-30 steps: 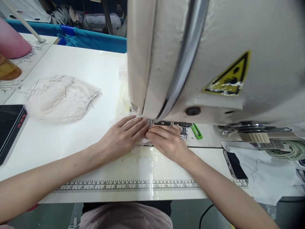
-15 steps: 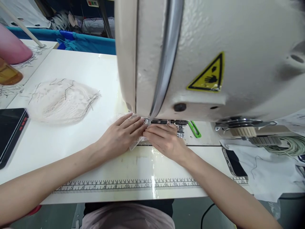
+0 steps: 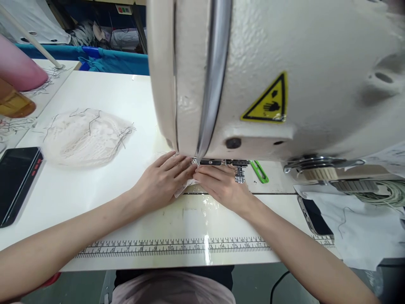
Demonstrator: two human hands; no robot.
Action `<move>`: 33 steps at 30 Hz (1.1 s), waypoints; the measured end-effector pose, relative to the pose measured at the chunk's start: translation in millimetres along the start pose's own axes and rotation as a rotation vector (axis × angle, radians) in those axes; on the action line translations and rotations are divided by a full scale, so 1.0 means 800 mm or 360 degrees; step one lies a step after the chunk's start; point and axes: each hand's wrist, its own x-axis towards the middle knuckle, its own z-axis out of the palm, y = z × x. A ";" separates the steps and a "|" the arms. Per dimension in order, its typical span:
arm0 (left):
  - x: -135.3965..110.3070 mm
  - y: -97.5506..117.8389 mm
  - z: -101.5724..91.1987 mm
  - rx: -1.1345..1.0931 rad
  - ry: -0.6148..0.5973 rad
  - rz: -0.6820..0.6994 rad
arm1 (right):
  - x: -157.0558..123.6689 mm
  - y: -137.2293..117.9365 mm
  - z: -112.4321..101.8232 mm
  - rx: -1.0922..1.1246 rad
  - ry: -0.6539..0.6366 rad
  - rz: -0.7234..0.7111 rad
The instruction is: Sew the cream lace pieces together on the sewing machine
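Observation:
A big cream sewing machine head fills the upper right and hides its needle. Beneath it, a small piece of white lace fabric lies on the white table. My left hand lies flat on this piece, fingers stretched toward the presser foot. My right hand rests beside it, fingers extended and pressed down on the fabric right at the foot. The fingertips of both hands nearly touch.
A pile of white lace pieces sits at the left. A black device lies at the left edge, a phone and white cloth at the right. Green snips lie behind the foot. A ruler runs along the front edge.
The view has shifted slightly, so the machine head sits further left in the frame. Both hands stay pressed on the fabric at the presser foot, barely moved.

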 end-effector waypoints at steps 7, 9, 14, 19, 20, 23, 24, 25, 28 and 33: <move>0.000 0.001 -0.001 0.0075 -0.0006 0.0026 | -0.002 0.004 -0.003 0.0059 0.0083 0.0058; 0.001 0.001 0.000 0.0080 -0.0006 0.0020 | -0.002 0.004 -0.003 0.0050 0.0117 0.0055; 0.003 0.001 0.002 0.0056 -0.0003 -0.0015 | -0.001 0.005 -0.005 0.0004 0.0136 0.0058; 0.002 0.002 0.001 0.0082 -0.0017 -0.0033 | -0.001 0.007 -0.004 -0.0029 0.0148 -0.0007; 0.001 0.002 0.001 0.0097 -0.0012 -0.0018 | 0.000 0.007 -0.004 -0.0030 0.0153 -0.0016; -0.004 0.001 0.001 0.0112 0.0046 0.0069 | 0.001 0.007 -0.004 -0.0054 0.0184 -0.0053; -0.006 0.000 0.001 0.0096 0.0062 0.0097 | 0.001 0.007 -0.004 -0.0069 0.0202 -0.0066; -0.007 -0.002 0.002 0.0073 0.0071 0.0117 | 0.002 0.006 -0.003 -0.0087 0.0214 -0.0080; -0.009 -0.009 0.002 -0.0016 0.0080 0.0172 | 0.003 0.002 -0.002 -0.0197 0.0211 -0.0130; -0.008 -0.025 -0.002 -0.0101 0.0058 0.0262 | 0.003 -0.007 0.002 -0.0479 0.0151 -0.0159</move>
